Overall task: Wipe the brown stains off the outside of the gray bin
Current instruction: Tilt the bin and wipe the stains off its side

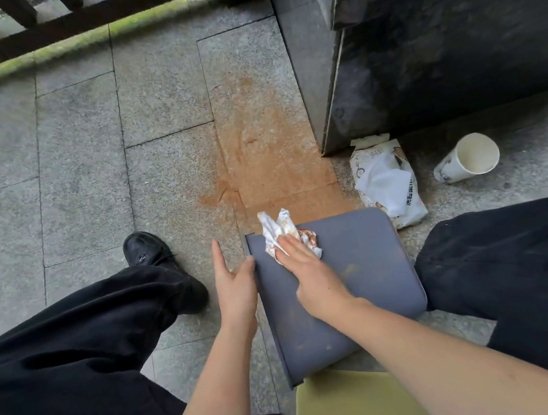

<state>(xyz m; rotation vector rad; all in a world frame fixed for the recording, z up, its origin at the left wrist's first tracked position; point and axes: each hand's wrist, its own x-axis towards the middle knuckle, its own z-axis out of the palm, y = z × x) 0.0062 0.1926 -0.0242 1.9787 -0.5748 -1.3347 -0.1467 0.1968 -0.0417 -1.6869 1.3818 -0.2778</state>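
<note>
A: Starting with the biggest thing, we see the granite-paved floor (77,135), and on it a wide brown stain (270,159) that runs down toward us beside the dark polished stone block (451,30).

B: Then our black trouser legs (60,364) frame the scene on both sides, with one black shoe (154,256) planted on the paving to the left.

A: Between our knees lies the gray bin (361,286) on its side, one broad flat face turned up. We notice faint brownish smears on that face, near its middle and toward its near end.

B: A yellow pad (352,408) sits just below the bin's near end.

A: Our right hand (311,271) lies flat on the bin's upper face, fingers straight and close together, pressing a crumpled wet wipe (281,232) that already carries brown marks. The wipe sits at the bin's far edge.

B: Our left hand (235,284) steadies the bin's left edge: the thumb touches that edge, and the fingers point away from us, straight and slightly spread.

A: Right of the stain, an opened wet wipe packet (387,183) lies on the floor, and a white paper cup (470,157) lies tipped on its side beyond it.
</note>
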